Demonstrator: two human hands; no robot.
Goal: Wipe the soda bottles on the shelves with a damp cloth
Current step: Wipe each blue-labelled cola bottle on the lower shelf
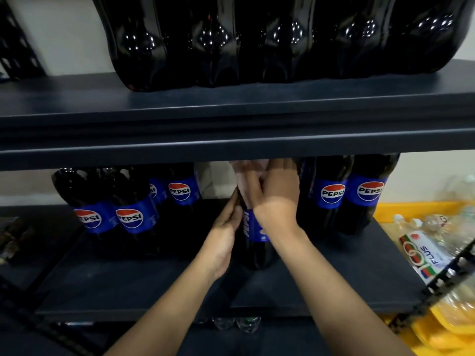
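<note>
The held bottle (253, 237) stands on the lower shelf (321, 273), between two groups of like bottles. It is dark, glossy plastic with a blue label turned sideways, so the white lettering runs up its side. The left hand (222, 238) lies against its left flank with fingers fairly straight, steadying it. The right hand (276, 195) curls over the bottle's shoulder and neck, pressing a pale cloth (244, 167) there (blurred, its weave cannot be told).

To the left stand four bottles (129, 214), to the right two bottles (352, 194), all with blue labels bearing a round red, white and blue logo. The upper shelf (231, 116), dark and matte, carries a row of big bottles (282, 39), whose lobed bases shine with small highlights.

At the right, a yellow crate (411, 208) holds clear plastic bottles (434, 249) in wrap.
</note>
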